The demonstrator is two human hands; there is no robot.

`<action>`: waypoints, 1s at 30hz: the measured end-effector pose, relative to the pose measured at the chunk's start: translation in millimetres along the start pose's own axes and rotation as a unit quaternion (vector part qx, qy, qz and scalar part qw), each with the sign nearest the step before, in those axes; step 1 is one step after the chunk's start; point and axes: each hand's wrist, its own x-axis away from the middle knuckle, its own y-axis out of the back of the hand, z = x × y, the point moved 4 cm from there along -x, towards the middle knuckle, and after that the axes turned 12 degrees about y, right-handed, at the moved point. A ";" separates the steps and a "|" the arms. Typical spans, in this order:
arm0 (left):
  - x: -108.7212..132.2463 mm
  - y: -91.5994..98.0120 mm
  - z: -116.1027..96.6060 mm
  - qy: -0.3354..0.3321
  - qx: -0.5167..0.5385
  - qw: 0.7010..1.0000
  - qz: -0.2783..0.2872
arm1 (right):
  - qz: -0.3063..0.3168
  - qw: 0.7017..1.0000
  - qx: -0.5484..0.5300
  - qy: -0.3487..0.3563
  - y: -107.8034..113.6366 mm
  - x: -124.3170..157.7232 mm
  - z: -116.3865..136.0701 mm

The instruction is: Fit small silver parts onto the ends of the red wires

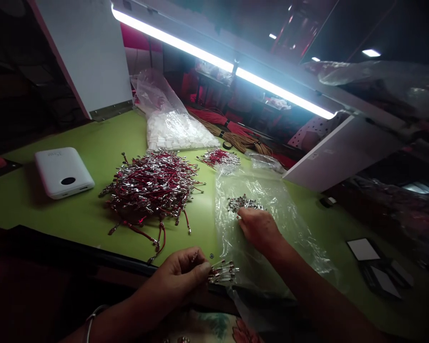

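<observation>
My left hand (186, 270) is closed round a bunch of short thin pieces with shiny metal ends (224, 272), which stick out to the right past the thumb. My right hand (259, 228) has its fingers pinched together at a small heap of shiny metal pieces (243, 203). The heap lies on a clear plastic bag (271, 190) spread flat. Whatever the right fingertips hold is too small to make out. Left of the bag sits a big pile of short red wires with metal terminals (153, 183). A smaller pile of such wires (219, 157) lies behind it.
A white power bank (63, 172) lies at the left of the green table (117, 136). A clear bag of white plastic parts (177, 128) stands behind the pile, with bundled brown and red cables (232, 131) beyond. Dark flat items (379, 269) lie right, under a tube lamp (175, 40).
</observation>
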 end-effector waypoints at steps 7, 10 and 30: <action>9.4 -6.0 -7.0 0.034 0.029 0.999 0.020 | 0.000 0.999 -0.051 -0.009 -12.0 -6.6 -6.8; 8.0 -5.1 -4.3 0.027 0.002 0.999 0.021 | -0.005 0.991 -0.135 -0.004 -6.3 2.7 3.0; 8.1 -14.3 3.0 0.009 -0.032 0.997 0.063 | -0.040 0.897 -0.438 0.055 -3.2 40.9 74.4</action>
